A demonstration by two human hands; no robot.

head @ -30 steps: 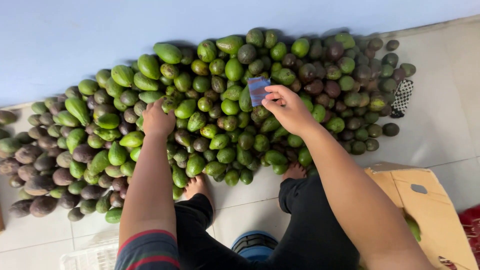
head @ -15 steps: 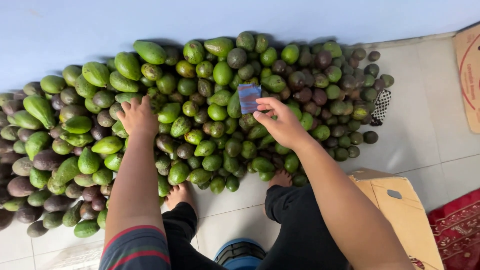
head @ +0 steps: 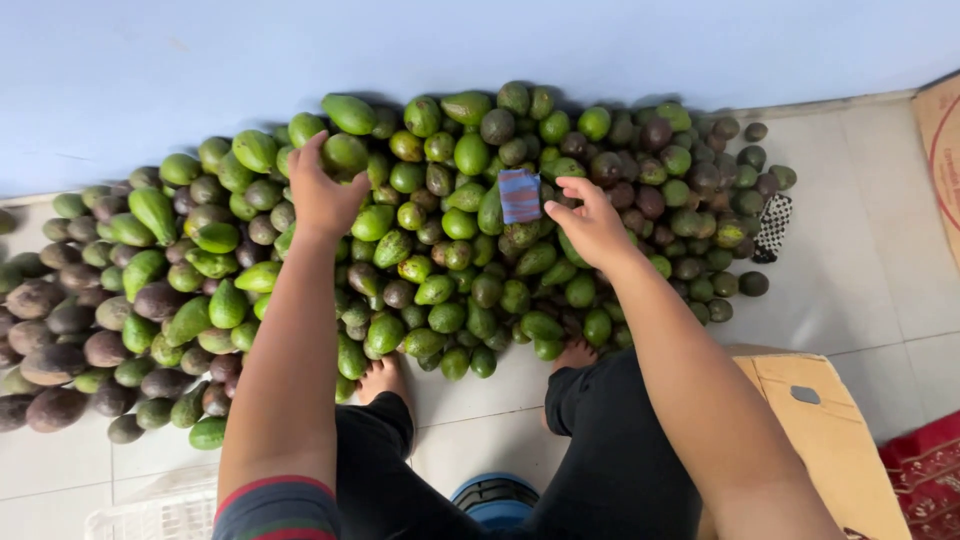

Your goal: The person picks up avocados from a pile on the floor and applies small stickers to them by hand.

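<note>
Right grip (head: 590, 222), blue card (head: 520, 196) at fingertips.

Cardboard box (head: 820, 420), white plastic crate (head: 150, 515), checkered cloth (head: 772, 228), blue wall (head: 200, 70), red rug (head: 925, 470)

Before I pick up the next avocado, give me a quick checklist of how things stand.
1. Left hand on a fruit: ok, it rests on a green avocado near the top of the pile.
2. Right hand occupied: ok, its fingers pinch a small blue rectangular card.
3. Left grip closed: cannot tell, the fingers lie over the fruit.
4. Heap of green and dark purple avocados within reach: ok, right in front.
5. Brown cardboard box nearby: ok, beside the right arm.
6. Bare feet clear: not ok, toes touch the pile.
</note>
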